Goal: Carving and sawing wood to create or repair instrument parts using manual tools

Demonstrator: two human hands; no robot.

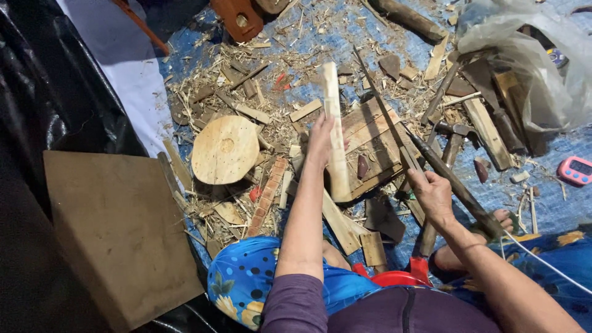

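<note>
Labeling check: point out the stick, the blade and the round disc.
stick (pixel 333 117): head view, mid-shaft above the left hand's grip.
blade (pixel 385 114): head view, middle of the thin dark length.
round disc (pixel 225 150): head view, centre of its face.

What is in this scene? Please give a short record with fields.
left hand: left hand holds a pale stick upright on a wooden board
right hand: right hand grips a long dark blade, raised slanting beside the stick
nearby: round wooden disc, hammer, pink timer
ground: blue tarp covered with chips and scraps
posture: person seated
</note>
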